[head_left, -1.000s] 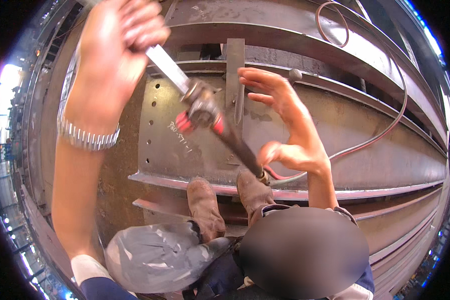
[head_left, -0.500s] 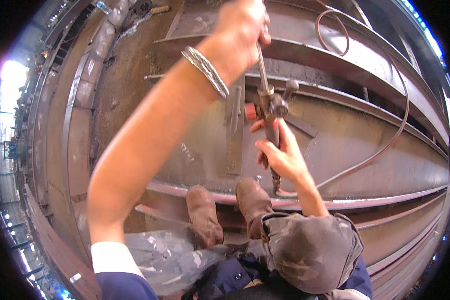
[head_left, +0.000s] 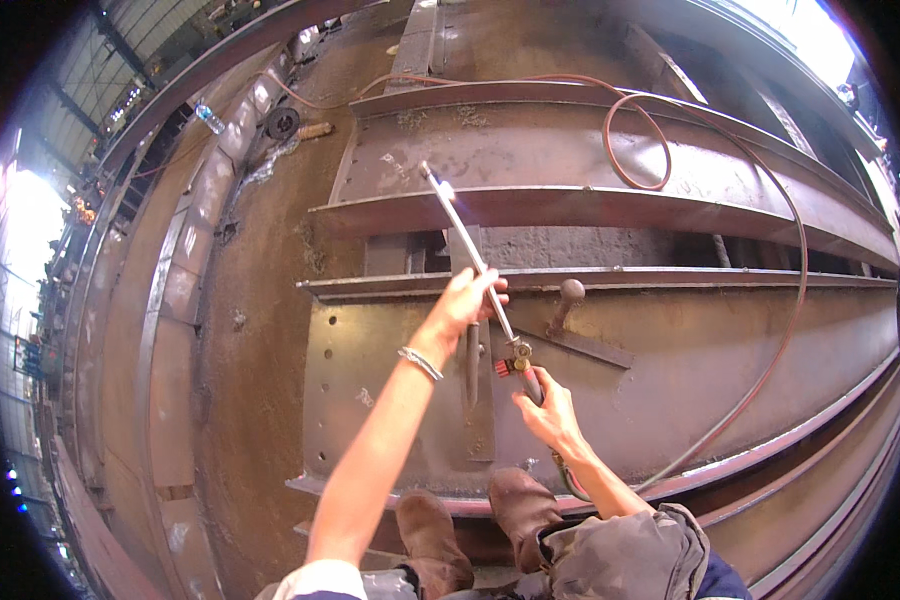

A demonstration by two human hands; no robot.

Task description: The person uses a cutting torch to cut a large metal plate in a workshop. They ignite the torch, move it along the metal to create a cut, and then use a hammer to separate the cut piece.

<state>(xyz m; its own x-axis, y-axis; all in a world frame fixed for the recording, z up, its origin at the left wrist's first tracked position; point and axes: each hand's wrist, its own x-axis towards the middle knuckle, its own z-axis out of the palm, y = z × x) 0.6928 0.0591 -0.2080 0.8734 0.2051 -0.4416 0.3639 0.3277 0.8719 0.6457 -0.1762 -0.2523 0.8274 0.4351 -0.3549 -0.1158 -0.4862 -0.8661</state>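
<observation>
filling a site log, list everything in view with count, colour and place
gas torch: one, silver and red, in both hands
hose: one, mostly reddish, top to right
steel beams: several, brown, centre and right
knobbed rod: one, brown, on centre beam
metal strips: two, brown, on centre beam
bottle: one, clear, upper left
disc: one, dark, upper left
distant items: too small to tell
boots: two, brown, bottom centre
trousers: one pair, grey, bottom edge
bracelet: one, silver, near centre
left hand: one, bare, upper grip on gas torch
right hand: one, bare, lower grip

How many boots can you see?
2: the left boot is near the bottom middle of the picture, and the right boot is beside it, slightly higher.
</observation>
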